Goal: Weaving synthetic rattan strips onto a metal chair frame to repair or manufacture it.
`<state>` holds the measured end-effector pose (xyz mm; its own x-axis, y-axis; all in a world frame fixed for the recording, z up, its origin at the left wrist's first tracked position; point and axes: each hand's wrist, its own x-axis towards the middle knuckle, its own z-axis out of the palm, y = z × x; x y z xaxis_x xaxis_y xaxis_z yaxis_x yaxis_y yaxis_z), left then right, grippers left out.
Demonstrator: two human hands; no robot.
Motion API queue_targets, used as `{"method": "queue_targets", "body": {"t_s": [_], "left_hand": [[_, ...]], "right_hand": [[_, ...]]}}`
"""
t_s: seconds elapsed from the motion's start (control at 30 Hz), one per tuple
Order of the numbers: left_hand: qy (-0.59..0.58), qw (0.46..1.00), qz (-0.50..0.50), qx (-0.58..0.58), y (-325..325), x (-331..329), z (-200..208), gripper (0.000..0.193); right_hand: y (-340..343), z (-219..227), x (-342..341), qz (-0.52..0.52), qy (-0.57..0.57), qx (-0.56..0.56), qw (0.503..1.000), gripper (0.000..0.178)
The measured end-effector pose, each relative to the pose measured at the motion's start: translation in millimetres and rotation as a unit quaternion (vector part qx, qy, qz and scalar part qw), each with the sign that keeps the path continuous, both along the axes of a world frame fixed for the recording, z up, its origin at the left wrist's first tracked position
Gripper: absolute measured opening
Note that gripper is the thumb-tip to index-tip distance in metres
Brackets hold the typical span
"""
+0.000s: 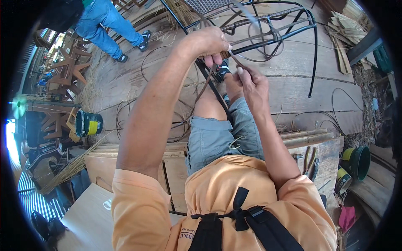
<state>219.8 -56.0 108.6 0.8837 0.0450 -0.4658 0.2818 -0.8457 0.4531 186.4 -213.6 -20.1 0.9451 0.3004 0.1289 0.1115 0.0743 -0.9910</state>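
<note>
A black metal furniture frame (315,54), partly woven with brown strands, stands in front of my legs. My left hand (208,45) is closed around a corner of it, at a rail wrapped with brown strand. Just right of there, my right hand (252,83) pinches a brown flat weaving strand (237,62) between thumb and fingers. More of this strand (204,88) hangs below my left hand and loops down to the floor. A woven grey panel (206,5) shows at the top of the frame. My left fingers hide the exact point of wrapping.
Pliers and other hand tools (310,161) lie on the wooden bench to my right. Dark green buckets (87,123) (359,162) stand on both sides. A person in blue jeans (94,27) stands at the far left. Loose strand coils (335,115) lie on the plank floor.
</note>
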Motion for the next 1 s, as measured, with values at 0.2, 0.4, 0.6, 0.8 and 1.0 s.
{"method": "queue_targets", "body": {"t_s": [0.2, 0.4, 0.6, 0.8, 1.0], "left_hand": [[0.014, 1.0, -0.004, -0.004, 9, 2, 1, 0.025], [-0.003, 1.0, -0.018, 0.016, 5, 5, 0, 0.03], [0.022, 1.0, 0.006, -0.017, 9, 1, 4, 0.031], [0.056, 0.991, 0.058, -0.104, -4, 3, 8, 0.035], [0.066, 0.969, 0.15, -0.183, -6, 5, 6, 0.033]], "right_hand": [[12, -1, -17, 0.065, 0.246, 0.194, 0.947, 0.022], [29, -32, 14, 0.069, 0.305, 0.315, 0.896, 0.024], [58, -39, 60, 0.124, 0.421, 0.275, 0.855, 0.018], [82, -54, 105, 0.188, 0.305, 0.349, 0.866, 0.019], [91, -40, 109, 0.235, 0.308, 0.399, 0.831, 0.047]]}}
